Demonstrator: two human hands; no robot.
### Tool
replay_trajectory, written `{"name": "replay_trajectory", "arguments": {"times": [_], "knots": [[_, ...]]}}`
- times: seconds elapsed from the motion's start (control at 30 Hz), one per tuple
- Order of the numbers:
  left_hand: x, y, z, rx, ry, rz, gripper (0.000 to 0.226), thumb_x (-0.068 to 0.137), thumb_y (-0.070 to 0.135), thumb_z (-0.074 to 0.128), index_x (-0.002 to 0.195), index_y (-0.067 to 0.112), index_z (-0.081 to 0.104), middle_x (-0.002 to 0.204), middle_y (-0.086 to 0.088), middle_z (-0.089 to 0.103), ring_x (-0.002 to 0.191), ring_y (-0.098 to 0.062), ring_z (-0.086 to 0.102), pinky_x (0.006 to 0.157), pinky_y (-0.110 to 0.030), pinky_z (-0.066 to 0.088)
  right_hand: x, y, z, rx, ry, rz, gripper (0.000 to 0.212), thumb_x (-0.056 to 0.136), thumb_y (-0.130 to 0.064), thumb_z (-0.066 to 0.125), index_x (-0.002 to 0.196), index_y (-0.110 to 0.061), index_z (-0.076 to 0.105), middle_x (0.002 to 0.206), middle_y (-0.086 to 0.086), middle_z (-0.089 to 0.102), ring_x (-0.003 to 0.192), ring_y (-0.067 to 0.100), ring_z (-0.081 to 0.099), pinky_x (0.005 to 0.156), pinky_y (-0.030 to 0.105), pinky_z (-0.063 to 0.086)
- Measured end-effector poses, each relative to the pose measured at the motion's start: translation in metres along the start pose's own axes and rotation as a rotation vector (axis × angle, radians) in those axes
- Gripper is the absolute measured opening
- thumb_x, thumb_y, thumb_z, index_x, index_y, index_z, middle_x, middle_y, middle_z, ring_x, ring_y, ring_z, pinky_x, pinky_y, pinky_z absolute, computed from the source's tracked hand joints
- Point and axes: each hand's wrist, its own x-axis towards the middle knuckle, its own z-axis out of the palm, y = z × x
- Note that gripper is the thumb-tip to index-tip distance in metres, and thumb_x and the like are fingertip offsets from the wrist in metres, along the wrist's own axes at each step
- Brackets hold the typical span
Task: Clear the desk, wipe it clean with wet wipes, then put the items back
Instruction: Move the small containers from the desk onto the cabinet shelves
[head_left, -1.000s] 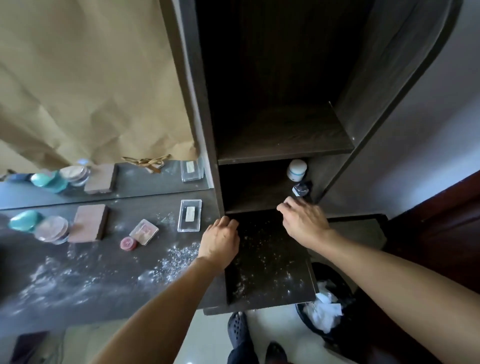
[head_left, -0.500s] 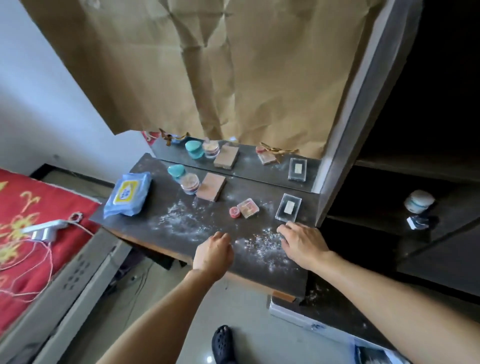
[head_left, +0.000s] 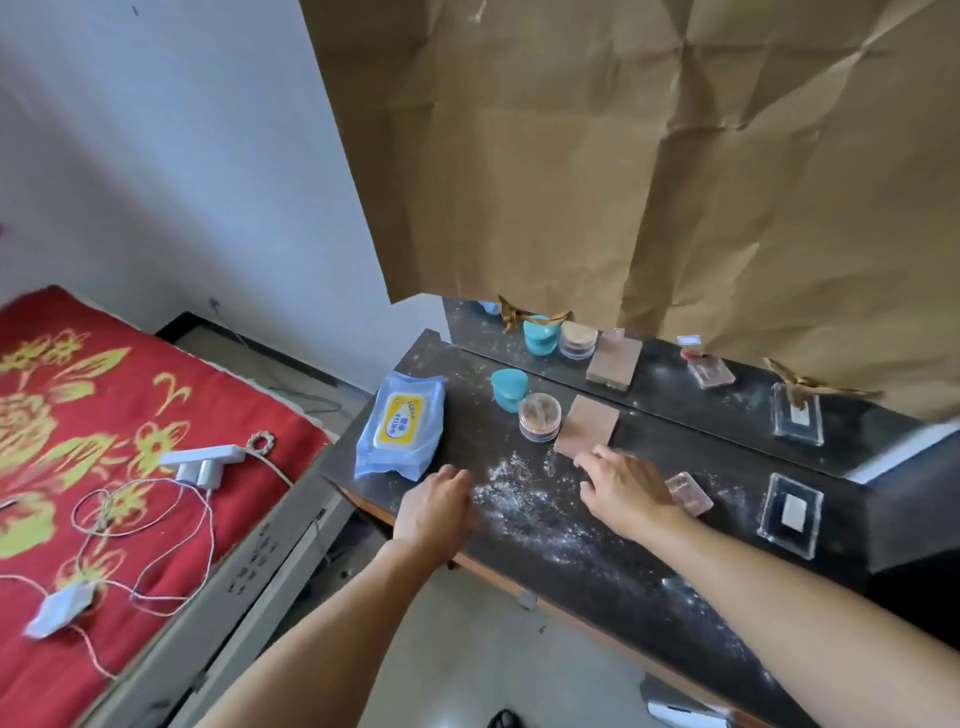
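Head view: big sheet of creased brown paper (head_left: 623, 156) hung over the wall behind the table (head_left: 597, 561). Bed (head_left: 78, 415) with a red flowered cover sat left. The table top was dark and dusted with white powder (head_left: 519, 499).

Both forearms reached in from below, palms down.
- Left hand (head_left: 436, 506): at the table's front edge, fingers loosely curled, holding nothing, just right of the wet wipes pack (head_left: 401, 428).
- Right hand (head_left: 626, 486): fingers relaxed and stretched forward, tips at the near edge of the brown box (head_left: 589, 426). Couldn't tell if they touched it.

The wet wipes pack lay flat at the table's left end. Clear case (head_left: 790, 514) was on the right. Teal jar (head_left: 510, 389) and clear jar (head_left: 540, 417) stood side by side left of the brown box. Pink case (head_left: 691, 493) lay just right of the right hand.
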Motion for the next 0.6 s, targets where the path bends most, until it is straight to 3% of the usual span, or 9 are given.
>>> {"name": "replay_trajectory", "arguments": {"times": [0.17, 0.3, 0.47, 0.6], "knots": [[0.047, -0.036, 0.0, -0.055, -0.002, -0.009, 0.016, 0.091, 0.022, 0.045, 0.094, 0.011, 0.056, 0.094, -0.006, 0.057, 0.084, -0.035, 0.059, 0.062, -0.039, 0.042, 0.051, -0.015, 0.007, 0.002, -0.045, 0.036, 0.035, 0.089, -0.031, 0.049, 0.123, -0.023, 0.047, 0.119, 0.0, 0.053, 0.112, 0.023, 0.05, 0.079, 0.034, 0.045], [0.085, -0.045, 0.005, -0.085, -0.028, -0.005, 0.019, 0.093, 0.022, 0.043, 0.1, 0.012, 0.057, 0.099, -0.006, 0.057, 0.089, -0.032, 0.058, 0.064, -0.037, 0.04, 0.097, -0.011, 0.021, -0.01, -0.082, 0.073, 0.056, 0.084, -0.039, 0.058, 0.132, -0.021, 0.037, 0.126, 0.004, 0.047, 0.113, 0.025, 0.048, 0.084, 0.037, 0.047], [0.14, -0.053, 0.008, -0.087, -0.098, 0.005, 0.021, 0.091, 0.019, 0.046, 0.108, 0.011, 0.055, 0.106, -0.008, 0.055, 0.099, -0.032, 0.055, 0.072, -0.041, 0.044, 0.151, -0.006, 0.043, 0.038, -0.086, 0.12, 0.085, 0.074, -0.052, 0.065, 0.141, -0.021, 0.022, 0.139, 0.004, 0.037, 0.12, 0.026, 0.042, 0.096, 0.039, 0.04], [0.186, -0.057, 0.013, -0.063, -0.146, 0.051, 0.034, 0.085, 0.017, 0.052, 0.119, 0.012, 0.052, 0.116, -0.009, 0.051, 0.106, -0.034, 0.052, 0.076, -0.043, 0.047, 0.171, -0.003, 0.059, 0.037, -0.113, 0.143, 0.086, 0.077, -0.05, 0.059, 0.145, -0.018, 0.018, 0.139, 0.004, 0.04, 0.124, 0.024, 0.04, 0.102, 0.039, 0.035]]}}
